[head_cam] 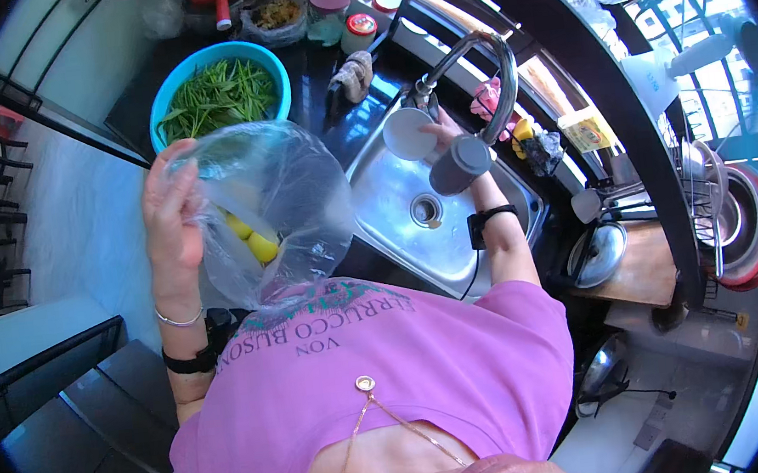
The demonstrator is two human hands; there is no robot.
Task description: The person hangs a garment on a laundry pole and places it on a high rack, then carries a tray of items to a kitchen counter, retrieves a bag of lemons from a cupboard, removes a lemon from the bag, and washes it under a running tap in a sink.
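My left hand (pixel 171 206) grips the rim of a clear plastic bag (pixel 278 198), which hangs before my chest with yellow round fruits (pixel 261 246) inside. My right hand (pixel 441 134) reaches over the steel sink (pixel 393 211), behind the grey faucet head (pixel 460 164) and close to the base of the curved metal faucet (pixel 508 77). Its fingers overlap the edge of a round white dish or lid (pixel 408 134); whether they hold it or the faucet handle is unclear. Beyond the bag stands a turquoise basin (pixel 282 84) of long green leaves (pixel 218 94).
Lidded jars (pixel 359 31) and a bagged bowl of food (pixel 276 15) line the back counter. A cloth (pixel 354 78) lies left of the faucet. Right of the sink are a pot lid (pixel 599 255), a wooden board (pixel 645 264) and a dish rack (pixel 701 202).
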